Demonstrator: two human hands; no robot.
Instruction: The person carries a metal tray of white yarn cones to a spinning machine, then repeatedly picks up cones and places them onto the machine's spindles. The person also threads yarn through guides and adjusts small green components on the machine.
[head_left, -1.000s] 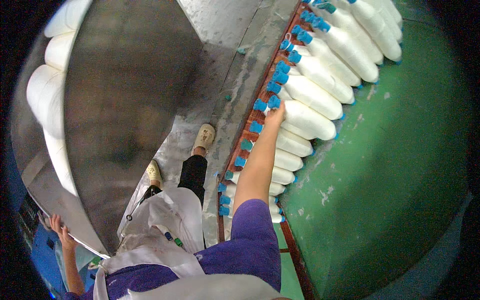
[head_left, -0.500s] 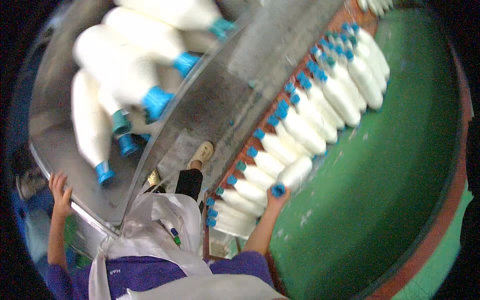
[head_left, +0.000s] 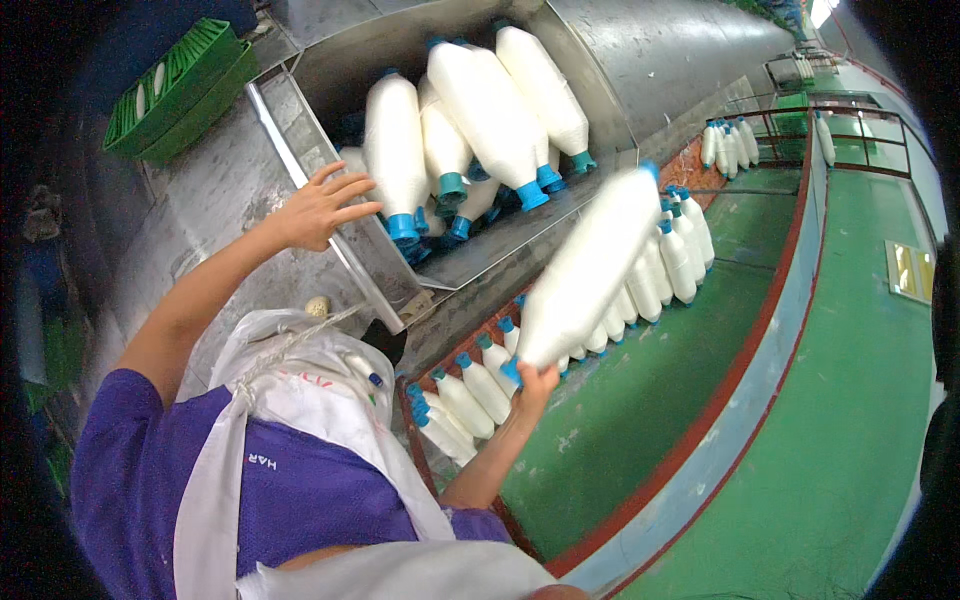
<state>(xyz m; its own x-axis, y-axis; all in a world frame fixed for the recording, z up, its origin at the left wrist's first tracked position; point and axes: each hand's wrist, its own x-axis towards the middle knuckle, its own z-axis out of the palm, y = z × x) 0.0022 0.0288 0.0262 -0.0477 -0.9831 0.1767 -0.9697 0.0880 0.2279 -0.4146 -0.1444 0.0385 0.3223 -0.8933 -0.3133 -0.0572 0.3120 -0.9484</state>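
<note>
A long white yarn bobbin with a blue plastic base (head_left: 585,270) is gripped at its base by the right hand (head_left: 534,385) and raised above the row of white bobbins (head_left: 640,290). The left hand (head_left: 320,208), fingers spread wide, is rested on the rim of the grey metal trough (head_left: 350,262), in which similar bobbins (head_left: 470,130) are held.

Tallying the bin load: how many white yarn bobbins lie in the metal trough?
5 clearly: one bobbin nearest the left hand, three beside it, one underneath. More may be hidden.

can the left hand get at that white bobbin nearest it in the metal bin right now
Probably yes. The left hand is open at the rim of the metal bin, and the nearest white bobbin lies just beside its fingertips with nothing in between.
</note>
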